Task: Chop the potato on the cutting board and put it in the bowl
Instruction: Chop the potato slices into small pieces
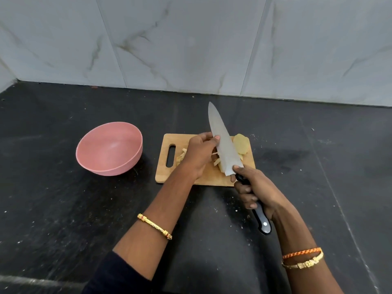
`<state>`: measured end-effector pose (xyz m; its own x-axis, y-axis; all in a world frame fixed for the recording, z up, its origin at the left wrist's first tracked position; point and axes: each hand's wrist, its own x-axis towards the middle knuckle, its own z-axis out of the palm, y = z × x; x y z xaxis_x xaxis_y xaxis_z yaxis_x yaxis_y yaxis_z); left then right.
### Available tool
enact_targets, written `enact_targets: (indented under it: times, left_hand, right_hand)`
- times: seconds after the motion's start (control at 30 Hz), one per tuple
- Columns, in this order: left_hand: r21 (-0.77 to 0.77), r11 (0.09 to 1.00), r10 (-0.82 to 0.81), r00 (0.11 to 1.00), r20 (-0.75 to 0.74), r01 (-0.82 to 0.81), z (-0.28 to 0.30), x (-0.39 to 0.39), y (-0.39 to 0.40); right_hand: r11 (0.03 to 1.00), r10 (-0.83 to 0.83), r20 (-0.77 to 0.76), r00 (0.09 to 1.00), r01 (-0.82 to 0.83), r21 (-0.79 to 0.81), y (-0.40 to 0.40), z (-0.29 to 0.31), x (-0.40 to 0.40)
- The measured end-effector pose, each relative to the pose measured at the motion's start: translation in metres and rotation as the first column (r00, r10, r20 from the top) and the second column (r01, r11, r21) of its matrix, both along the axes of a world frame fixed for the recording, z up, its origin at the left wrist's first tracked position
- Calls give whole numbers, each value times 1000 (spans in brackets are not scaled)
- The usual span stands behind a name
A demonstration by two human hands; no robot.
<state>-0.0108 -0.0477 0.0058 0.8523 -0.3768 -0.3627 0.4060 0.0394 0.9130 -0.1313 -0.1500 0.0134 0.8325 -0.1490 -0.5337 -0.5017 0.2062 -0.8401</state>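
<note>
Right hand (pixel 257 187): wrapped round the black handle of the knife (pixel 224 145), blade tilted up over the board.
Left hand (pixel 200 153): on the board (pixel 212 177), fingertips pinching at the blade's flat side.
Potato (pixel 240 144): sliced pieces just right of the blade; cut strips under the left hand.
Bowl (pixel 109 148): pink, on the desk (pixel 63 209) left of the board.

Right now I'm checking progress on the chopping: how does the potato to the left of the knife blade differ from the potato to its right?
The potato left of the knife is cut into thin strips, while the potato on its right is a larger uncut chunk. The left hand covers part of the strips; nothing touches the chunk. Both are pale yellow and lie on the cutting board.
</note>
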Motion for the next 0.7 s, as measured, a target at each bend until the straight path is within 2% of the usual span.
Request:
enact_targets:
  times: [0.13, 0.2, 0.27, 0.33, 0.4, 0.47, 0.5, 0.53, 0.6, 0.67, 0.7]
  left_hand:
    - [-122, 988, -114, 983, -141, 97, 0, -3, 6]
    - [-141, 986, -108, 983, -146, 88, -3, -1, 9]
    - [-95, 993, -78, 992, -103, 68, -5, 0, 12]
    - [17, 1000, -27, 999, 22, 27, -8, 3, 16]
    - [165, 986, -12, 979, 204, -22, -9, 7, 21]
    - [354, 934, -97, 914, 394, -54, -9, 10, 25]
    - [429, 901, -155, 876, 457, -64, -8, 10, 25]
    - [468, 882, -196, 858, 475, -58, -8, 10, 24]
    - [397, 917, -206, 905, 372, 46, -6, 7, 18]
    - [141, 976, -183, 977, 113, 166, -3, 4, 10]
    - [1, 981, -193, 981, -7, 193, -2, 4, 7]
  right_hand:
    - [998, -26, 15, 1000, 27, -53, -1, 1, 9]
    - [996, -35, 16, 999, 36, -85, 0, -1, 12]
    - [991, -61, 22, 998, 63, -115, 1, -4, 15]
    - [972, -112, 34, 993, 117, -204, -1, -10, 16]
    - [906, -135, 50, 990, 143, -399, -5, -14, 11]
    - [768, -134, 45, 990, 132, -627, -10, -18, 3]
    - [715, -137, 48, 989, 132, -686, -12, -18, -1]
    - [702, -134, 55, 989, 134, -699, -12, -18, -5]
    - [800, -109, 74, 991, 132, -585, -8, -16, -9]
    - [943, -115, 77, 990, 133, -306, 0, -14, -10]
    - [976, -117, 60, 991, 126, -175, 5, -13, -9]
